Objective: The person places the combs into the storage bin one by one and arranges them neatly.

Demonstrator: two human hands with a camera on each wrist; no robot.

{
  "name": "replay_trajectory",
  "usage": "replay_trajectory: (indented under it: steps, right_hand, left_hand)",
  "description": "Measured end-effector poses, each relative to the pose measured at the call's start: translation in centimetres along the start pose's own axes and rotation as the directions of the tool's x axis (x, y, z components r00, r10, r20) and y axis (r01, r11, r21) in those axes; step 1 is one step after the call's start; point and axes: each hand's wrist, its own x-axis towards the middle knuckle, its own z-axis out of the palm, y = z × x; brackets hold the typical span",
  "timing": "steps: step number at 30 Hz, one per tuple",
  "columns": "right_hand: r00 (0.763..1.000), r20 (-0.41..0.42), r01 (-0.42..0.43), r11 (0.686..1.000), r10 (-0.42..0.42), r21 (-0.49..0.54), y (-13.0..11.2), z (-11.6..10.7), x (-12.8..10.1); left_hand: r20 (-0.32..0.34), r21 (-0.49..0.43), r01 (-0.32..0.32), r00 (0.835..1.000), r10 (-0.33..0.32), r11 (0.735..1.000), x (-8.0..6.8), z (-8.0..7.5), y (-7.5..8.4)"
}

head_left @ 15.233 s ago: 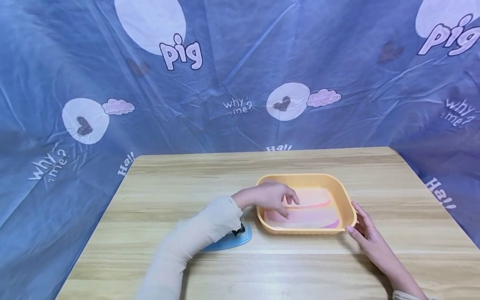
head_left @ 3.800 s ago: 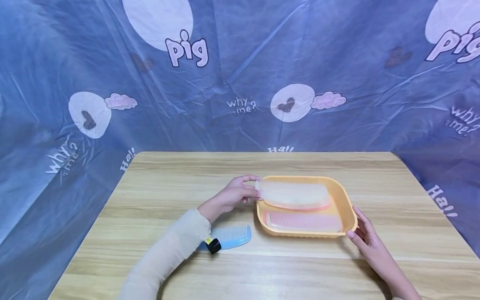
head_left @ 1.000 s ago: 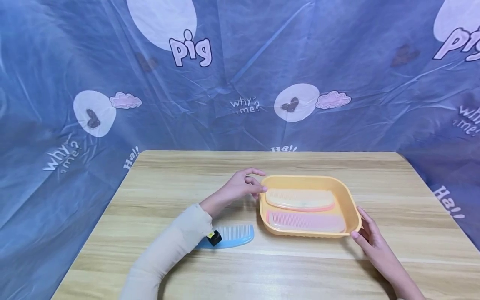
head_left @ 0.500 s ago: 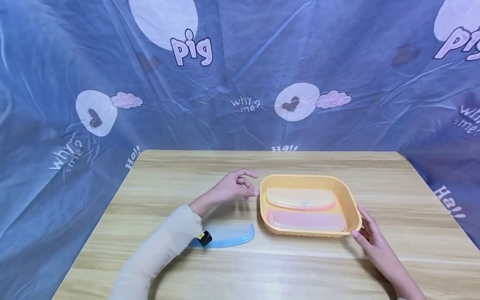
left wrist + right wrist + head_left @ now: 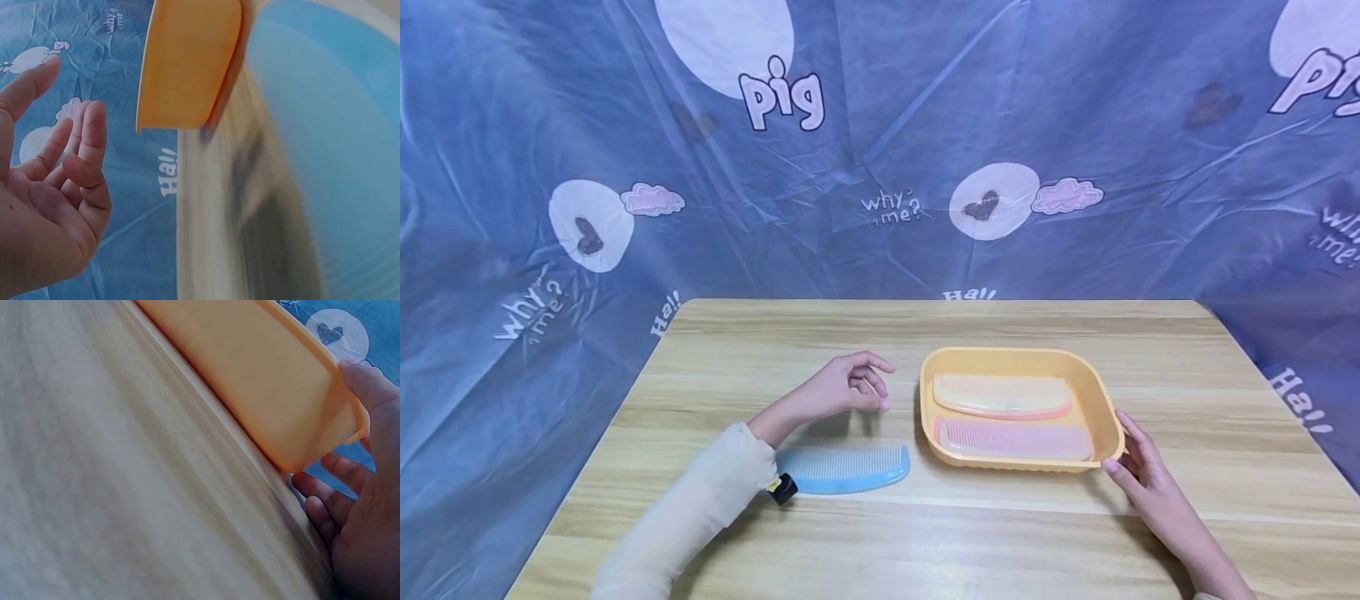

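Observation:
My left hand [image 5: 831,392] hovers over the table left of the yellow plastic tray [image 5: 1099,415], its fingers loosely bent with nothing between them. Below it a blue comb [image 5: 853,472] lies flat, teeth toward the back; it looms large and blurred in the left wrist view. My right hand [image 5: 1153,487] grips the tray's near right corner, thumb on the rim and fingers along the outside. Inside the tray, a cream comb [image 5: 1000,393] with a pink edge showing under it lies at the back. A pale pink-purple comb [image 5: 1015,440] lies in front, with pink showing at its left end.
The wooden table [image 5: 925,542] ends at a blue printed cloth [image 5: 880,125] hung behind and at both sides. A small black device [image 5: 783,489] sits at the left cuff and overlaps the blue comb's left end.
Several seconds ago my left hand held the cream comb over the tray; it has let go. Since then it has drawn back leftward from the tray's rim. My right hand has stayed at the corner.

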Motion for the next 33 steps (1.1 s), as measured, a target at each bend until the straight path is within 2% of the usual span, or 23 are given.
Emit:
replay_trajectory:
  steps: [5,15,21,26,33]
  right_hand:
    - [1.0,-0.002,-0.005,1.0,0.005,0.0,-0.1,0.1,0.1]
    - [1.0,0.005,-0.016,1.0,0.016,0.011,-0.1,0.1,0.0]
    - [1.0,0.001,-0.007,0.999,0.007,0.033,-0.1,0.1,-0.1]
    - [1.0,0.003,0.007,0.999,-0.008,0.043,-0.1,0.1,-0.1]
    - [1.0,0.011,0.002,0.998,-0.003,0.063,0.0,0.1,-0.1]
  left_hand:
    - [0.003,0.036,-0.008,1.0,0.008,0.999,-1.3,-0.7,-0.8]
    - [-0.006,0.076,0.022,1.0,-0.022,0.997,-4.3,-2.1,-2.0]
    - [-0.013,0.066,0.055,0.998,-0.054,0.996,-5.9,-2.8,-2.9]
    - [-0.02,0.072,0.056,0.998,-0.055,0.996,-7.1,-3.1,-3.7]
    - [-0.029,0.077,0.078,0.997,-0.076,0.994,-8.5,-3.4,-4.2]
